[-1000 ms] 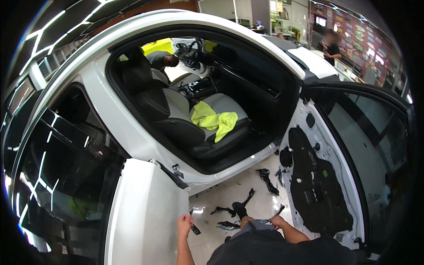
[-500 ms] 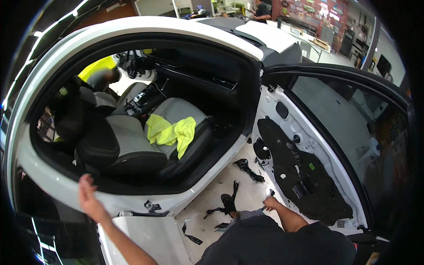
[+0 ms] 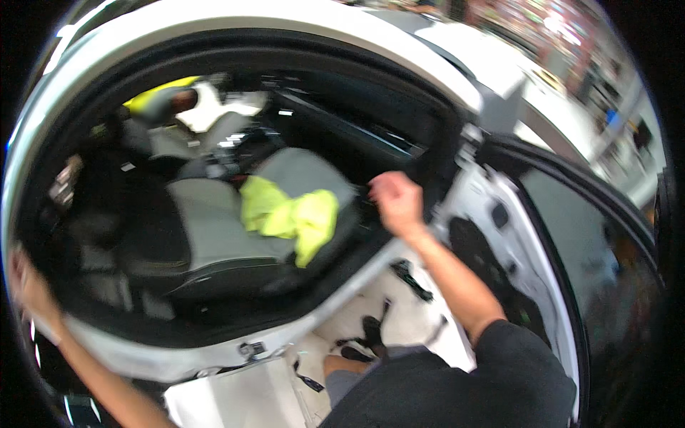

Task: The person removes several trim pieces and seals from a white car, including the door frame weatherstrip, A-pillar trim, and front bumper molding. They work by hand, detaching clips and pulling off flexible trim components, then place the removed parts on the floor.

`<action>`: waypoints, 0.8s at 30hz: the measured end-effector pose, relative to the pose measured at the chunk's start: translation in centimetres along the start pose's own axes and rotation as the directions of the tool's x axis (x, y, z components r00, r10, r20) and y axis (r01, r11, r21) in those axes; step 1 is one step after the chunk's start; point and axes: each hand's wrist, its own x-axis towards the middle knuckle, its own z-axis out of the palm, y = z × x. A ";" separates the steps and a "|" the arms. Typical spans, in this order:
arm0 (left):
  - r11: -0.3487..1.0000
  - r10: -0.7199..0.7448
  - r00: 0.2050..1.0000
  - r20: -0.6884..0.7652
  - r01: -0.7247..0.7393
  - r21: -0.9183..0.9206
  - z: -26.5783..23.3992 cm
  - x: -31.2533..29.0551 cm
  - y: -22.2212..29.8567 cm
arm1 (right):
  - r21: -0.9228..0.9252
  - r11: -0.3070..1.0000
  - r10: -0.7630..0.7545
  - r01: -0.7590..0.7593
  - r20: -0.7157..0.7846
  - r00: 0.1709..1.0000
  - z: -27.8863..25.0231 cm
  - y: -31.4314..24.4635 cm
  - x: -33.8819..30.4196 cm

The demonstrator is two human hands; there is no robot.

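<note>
I stand at the open doorway of a white car [image 3: 300,335]. My right hand [image 3: 397,203] reaches into the front of the opening, near the front edge of the seat. Its fingers look loosely apart, and I see nothing in them. Far to the left, my left hand [image 3: 32,292] is up against the rear edge of the door frame, too smeared to read its fingers. Between my hands is a grey and black front seat [image 3: 214,221]. A crumpled bright yellow cloth [image 3: 289,217] lies on its cushion.
The car door [image 3: 492,250], its inner side bare of trim, stands open to my right. Black parts [image 3: 412,279] lie on the pale floor. A white panel [image 3: 239,396] is below the sill. A person [image 3: 160,103] in yellow and grey is across the cabin.
My right hand has risen from low beside the door into the front of the doorway. My left hand has moved outward to the left along the car's body. The view has shifted and blurred.
</note>
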 end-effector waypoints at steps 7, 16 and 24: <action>0.822 -0.532 0.791 -0.303 0.396 -0.409 2.6 6.4 16.4 | -0.189 0.852 -0.523 0.488 -0.356 0.775 1.4 -19.8 21.3; 0.679 -0.684 0.695 -0.222 0.495 -0.542 0.1 3.4 15.1 | -0.576 0.715 -0.630 0.396 -0.287 0.721 5.7 -19.7 25.6; 0.615 -0.726 0.652 -0.219 0.473 -0.632 0.4 3.7 15.4 | -0.556 0.704 -0.635 0.442 -0.214 0.742 4.8 -19.4 26.7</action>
